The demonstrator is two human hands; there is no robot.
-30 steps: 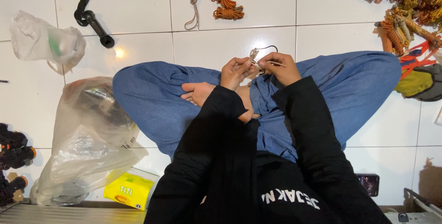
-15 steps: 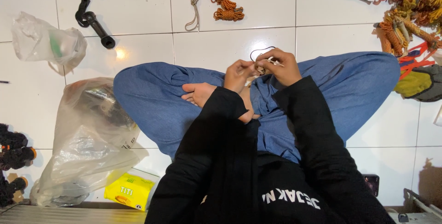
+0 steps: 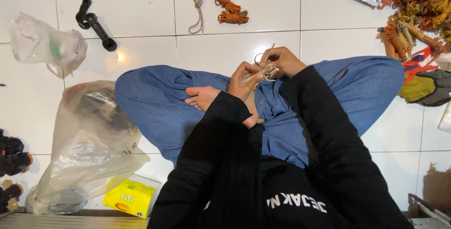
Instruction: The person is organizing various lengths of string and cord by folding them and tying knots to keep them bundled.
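- Left hand (image 3: 243, 77) pinching small beige knotted cord piece (image 3: 268, 70) above crossed blue-trousered legs (image 3: 159, 102); grip clenched on it
- Right hand (image 3: 284, 61) gripping same cord, thin dark wire loop (image 3: 258, 59) sticking up
- Lying apart on white tiled floor (image 3: 141, 50): orange braided cords (image 3: 225, 1)

White tiled floor (image 3: 141, 55), carrying: a person sitting cross-legged in blue trousers; a black handle tool (image 3: 96, 22); orange cord bundles (image 3: 228, 3); a pale cord (image 3: 197, 5); two clear plastic bags (image 3: 89, 149); a yellow packet (image 3: 129, 198); an orange and yellow yarn heap (image 3: 416, 17) lying at the right edge.
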